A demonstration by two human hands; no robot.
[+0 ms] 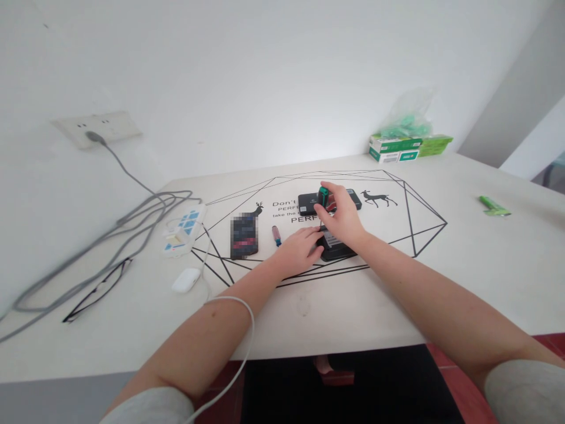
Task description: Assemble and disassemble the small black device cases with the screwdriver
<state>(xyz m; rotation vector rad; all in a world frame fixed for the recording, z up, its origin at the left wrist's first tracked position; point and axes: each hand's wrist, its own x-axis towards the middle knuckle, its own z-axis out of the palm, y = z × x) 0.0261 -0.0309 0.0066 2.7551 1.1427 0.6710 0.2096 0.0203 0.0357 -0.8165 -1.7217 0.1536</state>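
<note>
My right hand (342,215) grips a green and black screwdriver (323,197) that stands upright, its thin shaft pointing down at a flat black device (338,250). A pale label shows on the device's upper side. At the device's left edge, my left hand (300,250) holds it, with fingertips close to the screwdriver's tip and the thumb by the near side. The exact contact of the tip is too small to make out. Just behind lies another flat black case (309,204), partly covered by my right hand. A small screwdriver with a blue and reddish handle (276,235) rests left of my hands.
A phone-shaped item (244,235), blurred out, lies on the left of the table (397,294). Farther left are a power strip (184,231), a white charging case (186,280), glasses (99,288) and a grey cable (128,221). Green boxes (395,147) stand back right; a green wrapper (494,206) lies right.
</note>
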